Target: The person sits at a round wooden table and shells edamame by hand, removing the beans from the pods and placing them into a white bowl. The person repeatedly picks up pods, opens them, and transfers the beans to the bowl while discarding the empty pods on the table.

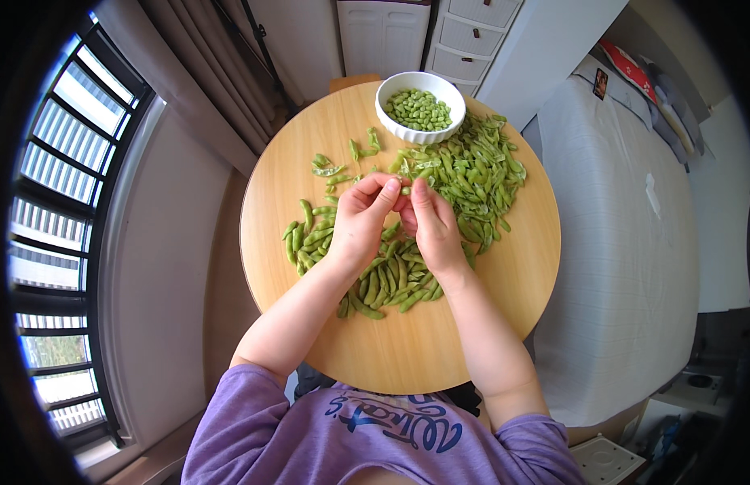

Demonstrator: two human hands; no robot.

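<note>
My left hand [364, 215] and my right hand [432, 224] meet above the middle of the round table, fingertips pinching a small green edamame pod [405, 190] between them; most of the pod is hidden by the fingers. Below and left of my hands lies a pile of whole edamame pods [384, 282]. To the right, a heap of paler, flattened pod shells [478, 176] spreads up to a white fluted bowl [456, 118], which holds shelled green beans [418, 110]. A few opened pods [329, 171] are scattered on the wood to the upper left.
The round wooden table [514, 273] has its near edge close to my torso. A bed with a pale sheet [617, 254] stands on the right. Beyond the table are a white drawer unit [463, 57] and a dark stand [259, 36]; a barred window [59, 230] is on the left.
</note>
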